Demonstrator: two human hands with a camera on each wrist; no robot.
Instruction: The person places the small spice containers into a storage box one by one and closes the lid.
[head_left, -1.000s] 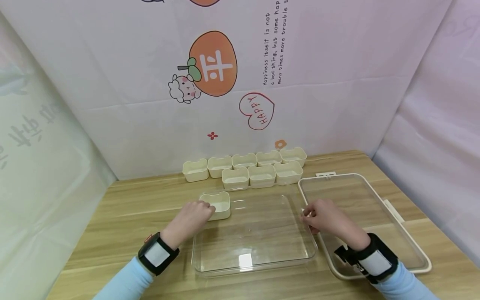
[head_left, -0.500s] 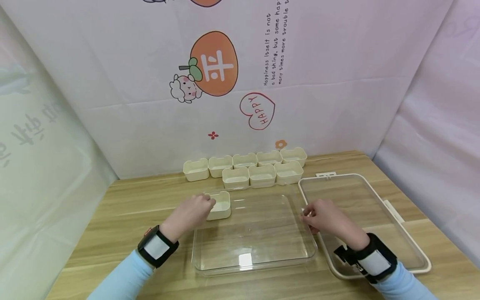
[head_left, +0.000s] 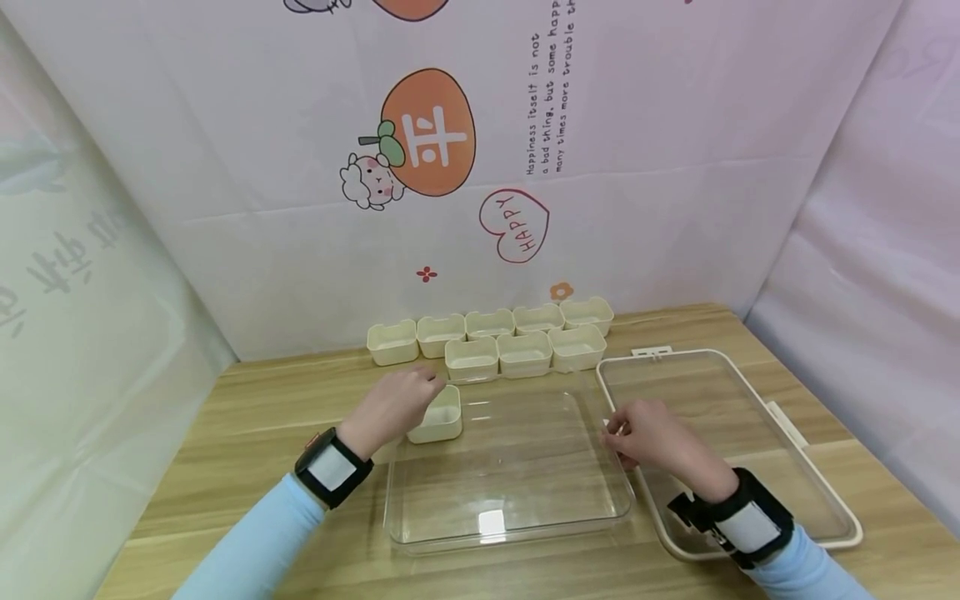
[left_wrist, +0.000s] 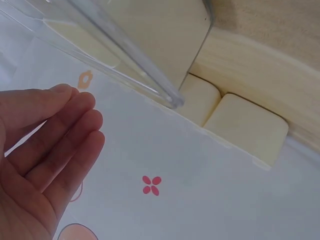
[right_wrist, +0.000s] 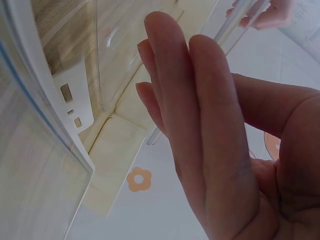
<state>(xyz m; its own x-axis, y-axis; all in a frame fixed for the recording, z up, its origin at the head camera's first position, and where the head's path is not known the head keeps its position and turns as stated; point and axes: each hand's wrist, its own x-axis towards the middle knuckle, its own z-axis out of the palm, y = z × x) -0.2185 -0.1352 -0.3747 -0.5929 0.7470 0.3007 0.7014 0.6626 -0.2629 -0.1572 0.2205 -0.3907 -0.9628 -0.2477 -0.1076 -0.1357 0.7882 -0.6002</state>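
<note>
In the head view, a clear plastic box [head_left: 510,500] stands on the table with one cream cup [head_left: 442,417] in its far left corner. My left hand [head_left: 393,404] is above that corner, in front of part of the cup. From the left wrist view, this hand [left_wrist: 55,145] has its fingers nearly straight, thumb close to the forefinger, and nothing between them. Beside the box's right wall is my right hand [head_left: 645,437]. Its fingers [right_wrist: 175,100] look mostly straight in the right wrist view; the thumb tip is hidden, and firm contact with the wall is unclear.
Several cream cups [head_left: 525,354] stand in two rows behind the box, near the printed cloth backdrop [head_left: 637,208]. A clear lid [head_left: 720,433] with a pale rim and clips lies to the right, partly under my right forearm. Wood table [head_left: 247,442] shows at left.
My left hand has come away from the cup in the box, rising and shifting slightly right and farther off. The cup stays in the corner. My right hand keeps its place.
</note>
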